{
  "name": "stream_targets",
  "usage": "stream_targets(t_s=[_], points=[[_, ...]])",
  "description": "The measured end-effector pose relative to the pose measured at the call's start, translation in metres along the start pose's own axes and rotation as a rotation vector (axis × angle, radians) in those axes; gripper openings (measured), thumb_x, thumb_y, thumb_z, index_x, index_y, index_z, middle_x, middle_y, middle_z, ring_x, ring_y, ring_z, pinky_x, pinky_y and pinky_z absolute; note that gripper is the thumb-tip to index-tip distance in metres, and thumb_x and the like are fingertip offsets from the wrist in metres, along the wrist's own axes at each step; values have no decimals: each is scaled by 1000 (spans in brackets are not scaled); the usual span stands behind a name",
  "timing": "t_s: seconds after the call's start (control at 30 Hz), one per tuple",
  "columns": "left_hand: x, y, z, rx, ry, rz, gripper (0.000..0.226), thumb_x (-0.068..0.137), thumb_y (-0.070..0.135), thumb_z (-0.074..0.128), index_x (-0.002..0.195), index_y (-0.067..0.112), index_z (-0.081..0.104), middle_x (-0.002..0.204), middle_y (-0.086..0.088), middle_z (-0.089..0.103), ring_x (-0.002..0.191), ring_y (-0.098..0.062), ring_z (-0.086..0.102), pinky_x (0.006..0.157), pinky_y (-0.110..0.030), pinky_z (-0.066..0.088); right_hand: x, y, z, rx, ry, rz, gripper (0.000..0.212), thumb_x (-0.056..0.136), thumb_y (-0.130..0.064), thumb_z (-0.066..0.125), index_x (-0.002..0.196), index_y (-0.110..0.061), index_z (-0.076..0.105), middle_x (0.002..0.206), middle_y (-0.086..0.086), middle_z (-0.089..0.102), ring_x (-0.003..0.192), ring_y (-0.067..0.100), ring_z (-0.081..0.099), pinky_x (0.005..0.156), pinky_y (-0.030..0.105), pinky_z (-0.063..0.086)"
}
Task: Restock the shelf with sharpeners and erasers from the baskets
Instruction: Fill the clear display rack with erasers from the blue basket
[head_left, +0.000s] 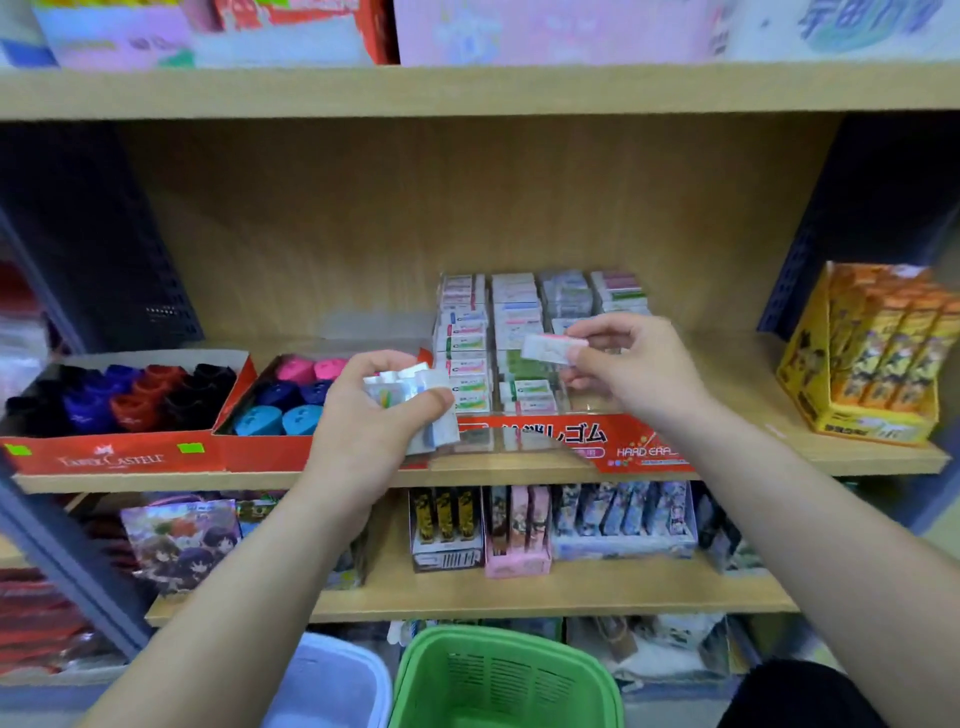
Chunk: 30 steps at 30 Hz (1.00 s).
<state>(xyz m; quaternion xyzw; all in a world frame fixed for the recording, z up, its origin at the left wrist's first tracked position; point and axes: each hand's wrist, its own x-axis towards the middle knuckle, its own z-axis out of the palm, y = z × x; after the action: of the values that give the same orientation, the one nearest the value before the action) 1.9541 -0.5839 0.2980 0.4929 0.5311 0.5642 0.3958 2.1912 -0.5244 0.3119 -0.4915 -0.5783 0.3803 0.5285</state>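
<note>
My left hand grips a bunch of wrapped erasers in front of the shelf, just left of the red eraser display box. My right hand pinches a single white-and-pink eraser above the rows of erasers in that box. Two red trays hold sharpeners: dark, blue and red ones at the left, pink and blue ones beside my left hand. A green basket and a pale blue basket stand on the floor below.
A yellow display box stands at the shelf's right end. The lower shelf carries illustrated card packs and boxes. Colourful boxes line the top shelf. Dark perforated uprights frame both sides.
</note>
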Motion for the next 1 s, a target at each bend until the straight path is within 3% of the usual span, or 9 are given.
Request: stream_targets(t_s=[0.07,0.2,0.33,0.5,0.63,0.77,0.93,1.0], points=[[7,1,3,19,9,5,36,82,16,83,109,26,63,101,-1,75,79,-11,76,67,-29,58,16,1,3,-86,42,-10,15,91,3,68,96,-11,69,97,16,69,66,21,73,68,38,64],[21,-1,11,39,4,-12,35,81,17,84,108,26,63,102,-2,76,83,-17,76,79,-42,62,36,3,-5,-204,88,-54,18,95,-3,65,98,-19,71,92,7,70,69,20,70,63,30,59],[31,-1,23,93,-18,7,38,77,28,87,105,33,62,113,0,72,102,-23,70,90,-45,57,37,4,-35,-381,71,-98,15,93,-15,69,101,-25,77,86,0,71,67,7,60,66,24,48],[37,7,37,122,-59,20,47,59,50,84,99,45,61,123,-1,69,110,-28,68,92,-52,57,29,5,-63,-505,-106,-83,5,83,-20,81,85,-20,76,78,-1,75,72,9,69,71,24,52],[42,2,44,119,-46,33,40,73,37,88,102,41,61,125,-1,67,114,-28,65,95,-51,55,32,14,-58,-617,-271,-127,7,84,-22,80,79,-24,77,78,-6,76,74,14,71,70,33,57],[39,1,48,90,-35,1,49,53,51,86,96,45,62,122,0,70,109,-29,69,93,-52,57,35,22,-52,-757,-380,-130,10,89,-19,74,80,-23,78,75,-12,74,66,-3,66,62,17,48],[39,-6,47,36,-60,4,39,81,19,85,110,29,62,115,-3,73,88,-19,76,84,-47,62,36,22,-55,-892,-350,-165,14,97,-30,64,95,-28,77,67,-33,63,71,-13,61,71,18,51],[37,-7,48,-6,-70,-3,39,81,17,84,113,25,62,111,-4,74,84,-17,77,83,-46,62,32,18,-54,-827,-271,-206,13,98,-28,63,93,-27,76,78,-27,68,70,-17,59,67,12,46]])
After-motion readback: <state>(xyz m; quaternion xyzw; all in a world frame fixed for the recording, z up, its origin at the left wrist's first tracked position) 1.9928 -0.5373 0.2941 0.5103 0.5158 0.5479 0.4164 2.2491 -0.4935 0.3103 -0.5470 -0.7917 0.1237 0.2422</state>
